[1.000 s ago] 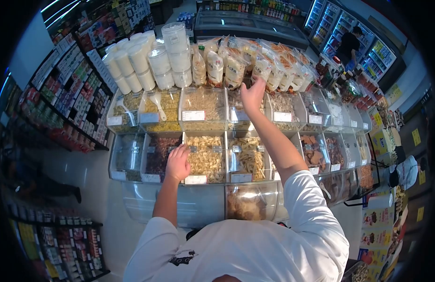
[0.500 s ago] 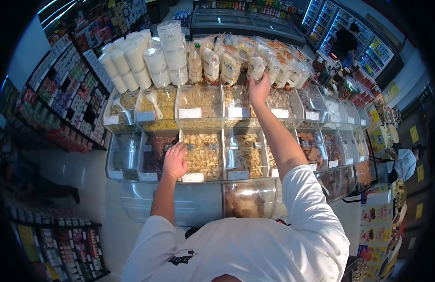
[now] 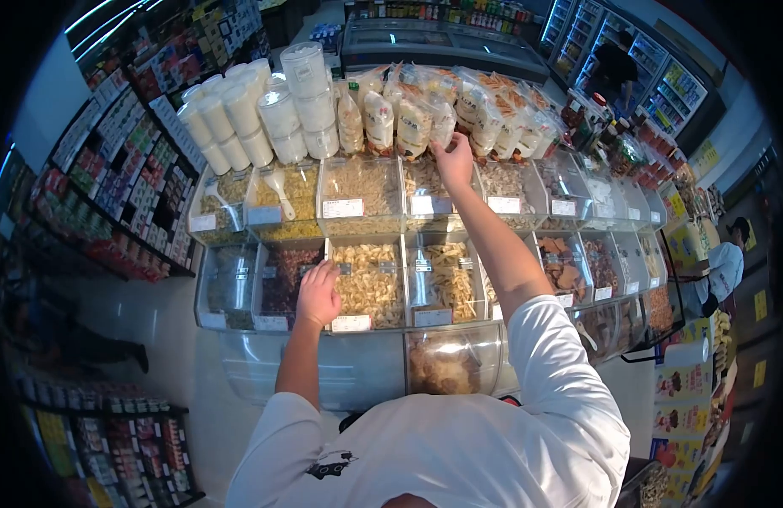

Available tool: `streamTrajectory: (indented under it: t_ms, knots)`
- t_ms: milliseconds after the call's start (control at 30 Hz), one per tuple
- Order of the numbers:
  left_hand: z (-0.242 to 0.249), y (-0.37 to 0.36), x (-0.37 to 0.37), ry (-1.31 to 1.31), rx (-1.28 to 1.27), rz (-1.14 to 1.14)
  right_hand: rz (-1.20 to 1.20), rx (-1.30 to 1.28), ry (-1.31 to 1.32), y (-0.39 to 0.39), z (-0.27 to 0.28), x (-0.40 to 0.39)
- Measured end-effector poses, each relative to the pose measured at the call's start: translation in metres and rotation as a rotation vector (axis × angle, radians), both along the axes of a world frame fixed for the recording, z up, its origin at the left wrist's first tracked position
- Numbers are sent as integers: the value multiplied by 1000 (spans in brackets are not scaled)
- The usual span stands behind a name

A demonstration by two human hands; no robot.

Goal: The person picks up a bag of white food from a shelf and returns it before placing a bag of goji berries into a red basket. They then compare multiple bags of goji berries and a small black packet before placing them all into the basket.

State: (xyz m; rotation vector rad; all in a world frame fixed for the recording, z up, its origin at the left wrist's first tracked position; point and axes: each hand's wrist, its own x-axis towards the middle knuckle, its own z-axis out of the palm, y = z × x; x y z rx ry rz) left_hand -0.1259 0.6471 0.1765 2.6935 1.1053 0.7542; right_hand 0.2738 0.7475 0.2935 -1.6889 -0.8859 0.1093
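I stand at a wall of clear bulk-food bins. My right hand reaches up over the top row, its fingers closed on the lower edge of a clear snack bag in the row of bags standing on the bins. My left hand lies palm-down on the front lid of a lower bin, between the bin of dark red dried pieces and the bin of pale chips. It holds nothing.
Stacked white tubs stand left of the bags. A plastic scoop lies in an upper bin. A chest freezer is behind. One person stands at the coolers, another at the right. Shelves line the left aisle.
My right hand went from open among the bags to closed on one bag's bottom edge, then shifted slightly left and down. My left hand stayed on the lower bin.
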Motion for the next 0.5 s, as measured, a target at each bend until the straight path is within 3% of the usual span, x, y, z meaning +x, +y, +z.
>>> streamTrajectory:
  t_ms: [100,167,300,433,500]
  knots:
    - [0,2,0,6,-4,7,-78,71,-119,-8,-10,12]
    - [0,1,0,14,-28,13,-318,103,-369,-27,-6,21]
    - [-1,0,-1,21,-16,13,-501,112,-296,-36,-4,51]
    - [0,0,0,4,0,3,-233,144,-56,-16,-37,103]
    - [0,1,0,-17,20,2,-127,-36,-5,-15,-33,102]
